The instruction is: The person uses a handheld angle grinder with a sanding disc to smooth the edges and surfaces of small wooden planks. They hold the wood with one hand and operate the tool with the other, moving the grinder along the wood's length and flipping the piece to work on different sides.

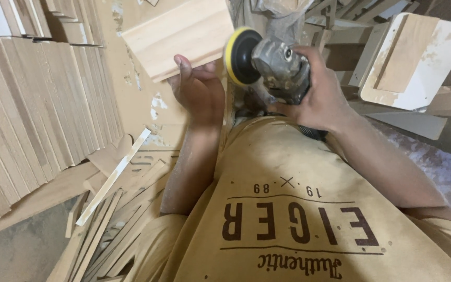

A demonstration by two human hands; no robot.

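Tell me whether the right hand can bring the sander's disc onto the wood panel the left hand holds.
Probably yes. The right hand grips the sander, whose yellow-edged disc already sits beside the wood panel's right edge. The left hand supports the panel from below, and nothing lies between disc and panel.

One camera only, worn on the head, looking steeply down the person's own chest. It sits close: shirt near, both hands just beyond, floor far, boards stacked left.
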